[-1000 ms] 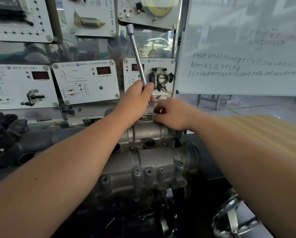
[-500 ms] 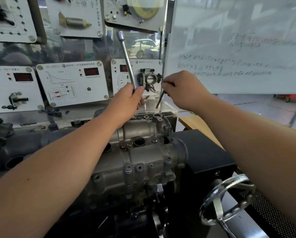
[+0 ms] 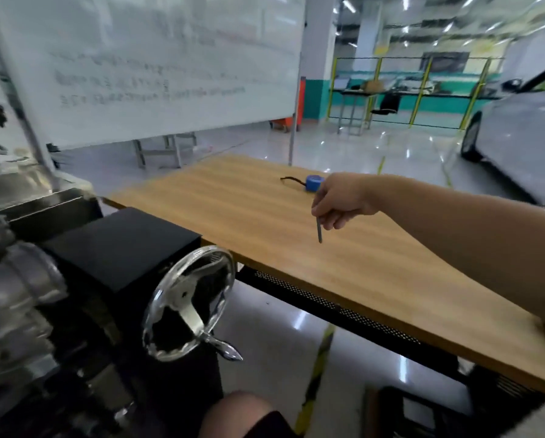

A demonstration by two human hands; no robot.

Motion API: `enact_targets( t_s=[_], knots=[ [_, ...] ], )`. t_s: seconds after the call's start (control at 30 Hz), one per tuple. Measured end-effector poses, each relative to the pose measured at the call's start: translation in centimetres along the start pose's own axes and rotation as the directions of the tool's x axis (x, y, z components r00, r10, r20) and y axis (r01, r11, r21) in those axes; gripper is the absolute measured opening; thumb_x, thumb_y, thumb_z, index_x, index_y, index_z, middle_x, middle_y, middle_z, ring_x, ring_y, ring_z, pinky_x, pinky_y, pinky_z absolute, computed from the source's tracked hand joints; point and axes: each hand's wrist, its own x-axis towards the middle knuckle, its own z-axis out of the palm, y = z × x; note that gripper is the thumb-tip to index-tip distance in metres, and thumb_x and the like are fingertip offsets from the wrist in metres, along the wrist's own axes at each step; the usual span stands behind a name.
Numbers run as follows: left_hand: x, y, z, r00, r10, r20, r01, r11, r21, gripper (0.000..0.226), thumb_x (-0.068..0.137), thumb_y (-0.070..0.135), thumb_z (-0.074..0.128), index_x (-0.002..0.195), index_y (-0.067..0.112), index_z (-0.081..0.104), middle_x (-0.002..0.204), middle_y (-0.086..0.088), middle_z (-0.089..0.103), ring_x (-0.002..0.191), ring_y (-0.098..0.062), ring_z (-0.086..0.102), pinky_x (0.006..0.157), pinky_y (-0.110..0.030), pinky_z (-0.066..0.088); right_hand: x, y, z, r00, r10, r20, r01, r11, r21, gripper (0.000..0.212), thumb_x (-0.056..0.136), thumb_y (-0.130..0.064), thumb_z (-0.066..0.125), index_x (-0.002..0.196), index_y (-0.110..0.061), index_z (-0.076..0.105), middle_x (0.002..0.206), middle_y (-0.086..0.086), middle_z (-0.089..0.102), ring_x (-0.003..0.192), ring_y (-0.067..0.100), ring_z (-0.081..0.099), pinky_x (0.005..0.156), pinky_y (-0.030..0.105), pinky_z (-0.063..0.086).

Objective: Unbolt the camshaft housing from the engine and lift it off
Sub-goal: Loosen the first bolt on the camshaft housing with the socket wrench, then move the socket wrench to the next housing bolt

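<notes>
Camshaft housing (image 3: 18,279), blurred at the left edge on the engine, remains unlifted: the right hand (image 3: 337,200), grip pinched on 1 withdrawn bolt (image 3: 319,230), has carried it over the table (image 3: 264,216); left hand out of view.
</notes>
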Motion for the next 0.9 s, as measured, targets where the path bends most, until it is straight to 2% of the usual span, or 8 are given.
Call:
enact_targets(
  t_s=[0.07, 0.13, 0.27, 0.4, 0.47, 0.63, 0.77, 0.9],
  knots=[
    [1.0, -0.9, 2.1, 0.997, -0.069, -0.014, 0.070, 0.997, 0.014, 0.049, 0.107, 0.047, 0.043, 0.101, 0.002, 0.062, 0.056, 0.000, 0.061, 0.042, -0.008, 0.050, 0.058, -0.032, 0.040, -1.0, 4.4, -1.3, 0.993, 0.114, -0.031, -0.116, 0.988, -0.103, 0.004, 0.096, -0.008, 0.065, 0.094, -0.004, 0.066, 0.074, 0.011, 0.073, 0.056, 0.016, 0.070, 0.049, 0.025, 0.054],
    [0.2, -1.0, 4.7, 0.993, -0.080, 0.087, 0.082, 0.997, -0.016, 0.049, 0.107, 0.047, 0.044, 0.101, 0.002, 0.062, 0.056, 0.000, 0.061, 0.043, -0.009, 0.051, 0.058, -0.032, 0.040, -2.1, 8.2, -2.1, 0.980, 0.187, -0.062, -0.196, 0.958, -0.210, 0.006, 0.095, -0.010, 0.066, 0.095, -0.004, 0.069, 0.072, 0.008, 0.075, 0.056, 0.015, 0.069, 0.048, 0.024, 0.051],
    [-1.1, -2.2, 7.9, 0.998, -0.007, 0.057, 0.003, 0.997, 0.078, 0.048, 0.107, 0.046, 0.044, 0.099, 0.003, 0.063, 0.058, 0.000, 0.062, 0.045, -0.009, 0.053, 0.058, -0.032, 0.040, -4.7, 13.8, -4.3, 0.961, 0.256, -0.108, -0.277, 0.907, -0.318, 0.008, 0.092, -0.012, 0.067, 0.090, -0.006, 0.071, 0.077, 0.010, 0.077, 0.057, 0.016, 0.068, 0.046, 0.021, 0.044],
    [-3.0, -1.3, 12.7, 0.982, -0.029, 0.186, 0.021, 0.999, 0.045, 0.047, 0.107, 0.046, 0.044, 0.097, 0.004, 0.063, 0.059, 0.000, 0.063, 0.047, -0.009, 0.054, 0.058, -0.032, 0.041, -8.0, 18.1, -7.4, 0.921, 0.360, -0.152, -0.389, 0.812, -0.435, 0.013, 0.091, -0.014, 0.066, 0.090, -0.003, 0.074, 0.082, 0.014, 0.077, 0.062, 0.020, 0.066, 0.047, 0.022, 0.045],
    [-3.6, -1.0, 14.5, 0.984, 0.021, 0.176, -0.035, 0.996, 0.080, 0.046, 0.107, 0.046, 0.044, 0.096, 0.005, 0.063, 0.060, 0.000, 0.063, 0.048, -0.010, 0.055, 0.059, -0.032, 0.041, -9.7, 20.1, -8.3, 0.897, 0.420, -0.141, -0.436, 0.783, -0.444, 0.013, 0.091, -0.014, 0.066, 0.092, -0.003, 0.074, 0.084, 0.015, 0.077, 0.063, 0.021, 0.065, 0.047, 0.022, 0.046],
    [-4.6, 0.7, 15.0, 0.964, 0.063, 0.259, -0.092, 0.991, 0.100, 0.045, 0.107, 0.045, 0.044, 0.094, 0.006, 0.063, 0.062, 0.000, 0.064, 0.050, -0.010, 0.056, 0.059, -0.032, 0.041, -11.9, 23.4, -7.6, 0.883, 0.454, -0.116, -0.456, 0.773, -0.441, 0.007, 0.095, -0.018, 0.065, 0.097, -0.014, 0.071, 0.079, 0.002, 0.078, 0.064, 0.012, 0.071, 0.051, 0.024, 0.050],
    [-5.1, 2.1, 14.7, 0.959, 0.116, 0.259, -0.155, 0.979, 0.135, 0.044, 0.107, 0.045, 0.044, 0.093, 0.008, 0.063, 0.064, 0.000, 0.064, 0.052, -0.011, 0.058, 0.059, -0.032, 0.042, -12.3, 24.4, -6.9, 0.888, 0.441, -0.130, -0.452, 0.788, -0.418, 0.007, 0.095, -0.017, 0.065, 0.099, -0.015, 0.070, 0.081, 0.004, 0.078, 0.064, 0.013, 0.069, 0.049, 0.024, 0.048],
    [-5.9, 2.9, 14.7, 0.950, 0.140, 0.279, -0.190, 0.969, 0.160, 0.043, 0.107, 0.044, 0.044, 0.091, 0.009, 0.063, 0.066, 0.000, 0.065, 0.054, -0.012, 0.059, 0.059, -0.032, 0.042, -12.7, 24.1, -7.8, 0.871, 0.474, -0.133, -0.463, 0.698, -0.545, 0.012, 0.095, -0.027, 0.068, 0.099, -0.017, 0.071, 0.080, 0.003, 0.076, 0.060, 0.016, 0.064, 0.049, 0.025, 0.046]
  ],
)
